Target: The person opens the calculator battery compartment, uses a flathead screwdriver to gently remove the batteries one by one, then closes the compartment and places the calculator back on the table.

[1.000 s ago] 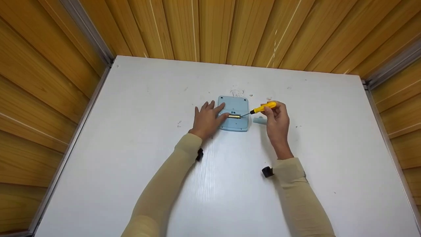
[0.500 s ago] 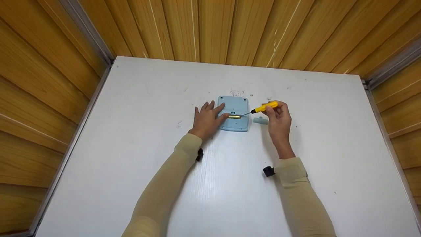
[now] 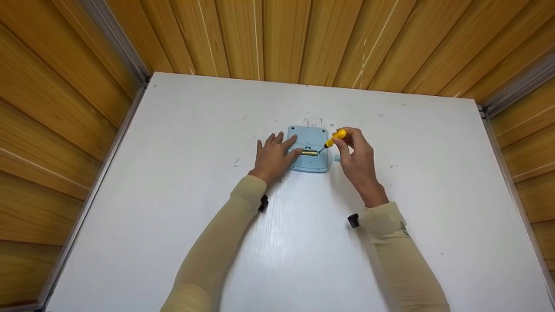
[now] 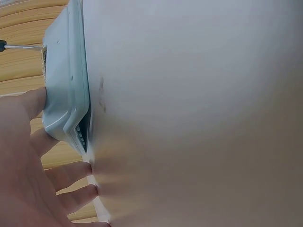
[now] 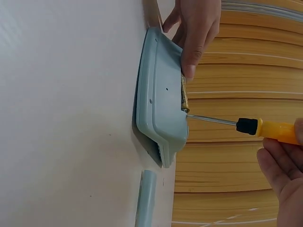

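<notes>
A light blue calculator point(image 3: 308, 164) lies face down on the white table, its battery slot uncovered. In that slot sits a gold battery point(image 3: 309, 153). My left hand point(image 3: 274, 159) is spread flat at the calculator's left side, thumb over the battery's left end and index finger on the casing. Its other fingertips touch the table in the left wrist view. My right hand point(image 3: 359, 158) grips a screwdriver point(image 5: 279, 131) by its yellow handle, and the metal tip is right at the battery's right end, slanting down into the slot.
A small light blue battery cover point(image 5: 146, 198) lies on the table point(image 3: 277, 242) just right of the calculator, partly behind my right hand in the head view. Wood-patterned walls point(image 3: 277, 39) stand along the table's back and sides.
My right hand has moved left and tilted the screwdriver more steeply, its tip staying by the battery's right end. The cover is now more hidden by that hand. My left hand keeps its place.
</notes>
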`<action>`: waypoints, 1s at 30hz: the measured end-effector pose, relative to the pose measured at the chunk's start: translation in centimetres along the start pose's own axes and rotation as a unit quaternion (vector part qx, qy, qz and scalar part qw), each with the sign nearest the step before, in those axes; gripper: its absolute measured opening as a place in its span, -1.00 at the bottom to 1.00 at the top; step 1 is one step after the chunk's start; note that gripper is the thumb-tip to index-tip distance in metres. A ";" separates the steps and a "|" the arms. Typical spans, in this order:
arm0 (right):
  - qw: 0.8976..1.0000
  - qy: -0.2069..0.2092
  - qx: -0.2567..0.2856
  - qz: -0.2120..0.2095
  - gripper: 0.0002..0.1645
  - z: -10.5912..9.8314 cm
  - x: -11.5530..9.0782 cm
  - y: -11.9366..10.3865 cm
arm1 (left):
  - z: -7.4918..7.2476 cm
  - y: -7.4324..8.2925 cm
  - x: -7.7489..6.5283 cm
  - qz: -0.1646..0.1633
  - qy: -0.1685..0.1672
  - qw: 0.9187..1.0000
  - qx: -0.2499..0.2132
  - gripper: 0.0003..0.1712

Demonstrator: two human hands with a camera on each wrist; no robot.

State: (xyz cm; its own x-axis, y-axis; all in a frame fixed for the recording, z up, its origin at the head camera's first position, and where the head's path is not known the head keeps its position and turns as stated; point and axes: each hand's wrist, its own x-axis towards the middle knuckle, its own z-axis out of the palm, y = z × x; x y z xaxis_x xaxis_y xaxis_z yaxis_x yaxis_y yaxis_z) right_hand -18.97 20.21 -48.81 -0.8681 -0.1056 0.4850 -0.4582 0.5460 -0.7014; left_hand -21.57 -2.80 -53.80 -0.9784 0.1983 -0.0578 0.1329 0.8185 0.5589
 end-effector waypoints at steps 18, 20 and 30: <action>0.984 -0.051 -0.090 -0.144 -0.66 1.5 0.7 -1.3 | 0.3 0.0 0.4 0.004 0.006 0.999 0.038 -0.26; 0.982 -0.052 -0.096 -0.153 -0.65 1.7 0.7 -1.3 | 0.3 0.0 0.4 0.004 0.006 0.999 0.038 -0.26; 0.994 -0.017 -0.056 -0.095 -0.67 1.5 0.5 -0.4 | 0.2 -0.1 0.2 0.005 0.005 0.999 0.033 -0.26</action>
State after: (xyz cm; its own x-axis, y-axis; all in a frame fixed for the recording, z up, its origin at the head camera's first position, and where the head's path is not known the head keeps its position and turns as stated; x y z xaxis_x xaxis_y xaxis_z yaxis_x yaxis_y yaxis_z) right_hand -19.51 18.74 -49.06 -0.7749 -0.2418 0.5840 -0.5917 0.6023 -0.5358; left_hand -21.77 -2.74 -53.99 -0.9785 0.2016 -0.0431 0.1530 0.8502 0.5038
